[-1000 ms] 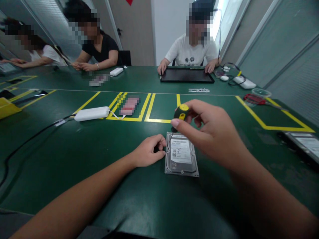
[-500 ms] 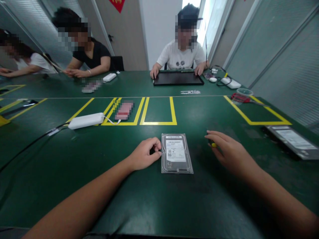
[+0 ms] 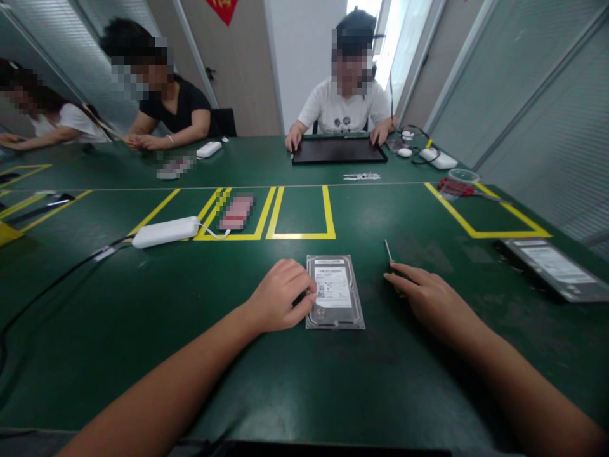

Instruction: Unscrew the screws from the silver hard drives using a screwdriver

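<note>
A silver hard drive [image 3: 335, 293] with a white printed label lies flat on the green table in front of me. The curled fingers and thumb of my left hand [image 3: 284, 297] hold its left edge, and the fingertips reach slightly over the label. To the drive's right, apart from it, my right hand [image 3: 425, 293] is closed around a screwdriver [image 3: 388, 250]. Its thin metal shaft points up and away from me, while my fingers hide most of the handle.
A second hard drive [image 3: 554, 270] lies at the right. At the left are a white power strip [image 3: 165, 232] with a black cable and a phone [image 3: 236, 212] plugged in. Yellow tape [image 3: 304, 236] marks the table. Across it, a person holds a dark flat panel [image 3: 339, 151]; two other people sit left.
My left hand has moved right onto the drive's edge, its fingers now over it. In my right hand the screwdriver has turned, so its shaft now shows pointing upward.
</note>
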`<state>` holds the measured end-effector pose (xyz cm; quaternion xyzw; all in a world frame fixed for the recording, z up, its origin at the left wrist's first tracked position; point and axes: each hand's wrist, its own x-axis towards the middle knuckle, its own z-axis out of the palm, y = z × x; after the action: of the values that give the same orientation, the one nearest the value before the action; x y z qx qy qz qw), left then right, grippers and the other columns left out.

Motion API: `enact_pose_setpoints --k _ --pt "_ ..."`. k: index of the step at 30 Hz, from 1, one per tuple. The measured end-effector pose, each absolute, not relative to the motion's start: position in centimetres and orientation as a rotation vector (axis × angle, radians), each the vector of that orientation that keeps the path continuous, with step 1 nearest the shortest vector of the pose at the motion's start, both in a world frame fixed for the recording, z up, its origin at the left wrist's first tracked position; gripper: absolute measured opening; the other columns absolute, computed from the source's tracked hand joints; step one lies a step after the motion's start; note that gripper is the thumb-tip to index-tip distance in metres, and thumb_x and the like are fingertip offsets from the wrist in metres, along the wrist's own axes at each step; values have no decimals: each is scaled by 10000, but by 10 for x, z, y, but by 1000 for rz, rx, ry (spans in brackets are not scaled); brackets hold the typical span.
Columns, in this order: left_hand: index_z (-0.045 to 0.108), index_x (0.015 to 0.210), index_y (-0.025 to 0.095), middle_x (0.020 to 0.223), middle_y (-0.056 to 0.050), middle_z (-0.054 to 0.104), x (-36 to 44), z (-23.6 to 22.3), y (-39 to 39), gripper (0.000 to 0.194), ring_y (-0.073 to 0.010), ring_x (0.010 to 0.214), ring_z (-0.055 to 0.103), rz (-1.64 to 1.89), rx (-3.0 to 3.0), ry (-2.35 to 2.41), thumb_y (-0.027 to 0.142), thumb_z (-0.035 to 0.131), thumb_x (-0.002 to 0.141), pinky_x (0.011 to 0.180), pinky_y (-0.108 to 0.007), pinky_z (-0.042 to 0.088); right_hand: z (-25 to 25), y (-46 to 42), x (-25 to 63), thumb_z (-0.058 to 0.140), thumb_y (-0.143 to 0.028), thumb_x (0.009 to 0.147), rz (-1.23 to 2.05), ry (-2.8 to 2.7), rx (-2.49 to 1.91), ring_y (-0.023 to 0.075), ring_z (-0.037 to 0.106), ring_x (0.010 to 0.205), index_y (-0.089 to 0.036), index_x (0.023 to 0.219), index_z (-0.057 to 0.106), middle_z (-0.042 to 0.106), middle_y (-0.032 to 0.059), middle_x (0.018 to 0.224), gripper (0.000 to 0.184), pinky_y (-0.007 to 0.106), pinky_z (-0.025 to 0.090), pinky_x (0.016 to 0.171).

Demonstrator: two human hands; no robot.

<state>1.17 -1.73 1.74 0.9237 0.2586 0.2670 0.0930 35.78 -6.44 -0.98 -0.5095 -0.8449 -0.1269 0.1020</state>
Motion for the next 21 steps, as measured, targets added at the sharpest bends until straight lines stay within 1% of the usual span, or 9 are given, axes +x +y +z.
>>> enact_pose_setpoints --k 2,4,7,10,12,14,16,19,21 --pt "603 922 173 896 -65 632 20 25 -27 140 -218 881 549 734 2807 725 256 491 939 825 -396 416 -7 -66 358 426 -40 873 -335 -2460 -1515 291 642 1153 -141 1247 666 609 179 1335 456 472 567 932" --pt "608 1042 168 1015 -89 637 30 33 -42 190 -245 986 563 575 2838 745 286 497 943 882 -416 434 -5 -67 359 410 -25 846 -283 -2437 -1512 289 644 1153 -118 1243 666 614 190 1325 481 475 560 956" --pt "543 1250 150 1245 -127 589 46 40 -68 373 -296 1176 522 314 2876 862 310 555 913 999 -458 423 -3 -67 361 416 -39 825 -202 -2411 -1506 294 648 1149 -109 1240 666 616 190 1321 489 480 563 962" --pt "444 1390 127 1406 -162 498 59 38 -86 558 -346 1313 436 235 2916 999 348 589 898 1084 -494 377 -4 -66 363 413 -45 813 -157 -2384 -1517 295 647 1152 -119 1247 658 614 181 1326 504 494 563 965" --pt "425 1410 107 1433 -177 474 65 33 -91 567 -360 1332 418 229 2928 1064 339 568 913 1099 -508 364 -5 -65 364 408 -44 814 -158 -2386 -1530 296 641 1162 -114 1264 644 610 179 1331 513 491 557 976" --pt "444 1401 120 1380 -160 518 68 29 -89 497 -339 1289 454 238 2920 1113 310 519 948 1077 -497 385 -5 -65 365 411 -52 823 -153 -2388 -1538 298 641 1160 -105 1280 629 609 184 1328 509 482 558 978" --pt "445 1409 136 1327 -145 550 69 24 -83 498 -326 1248 475 264 2914 1123 333 518 957 1053 -489 402 -3 -65 366 424 -72 840 -126 -2375 -1540 295 641 1155 -107 1302 607 607 185 1325 498 474 559 978" --pt "400 1455 132 1406 -144 496 68 16 -75 603 -330 1310 420 342 2927 1047 425 545 949 1117 -496 341 6 -67 372 451 -142 892 -90 -2351 -1554 285 653 1118 -138 1310 586 626 170 1288 439 448 570 958" --pt "390 1465 135 1457 -141 458 66 12 -72 608 -323 1353 386 378 2925 1024 435 535 956 1139 -486 315 13 -70 383 471 -205 928 -79 -2353 -1626 283 677 1048 -161 1267 606 666 162 1204 367 422 587 901"
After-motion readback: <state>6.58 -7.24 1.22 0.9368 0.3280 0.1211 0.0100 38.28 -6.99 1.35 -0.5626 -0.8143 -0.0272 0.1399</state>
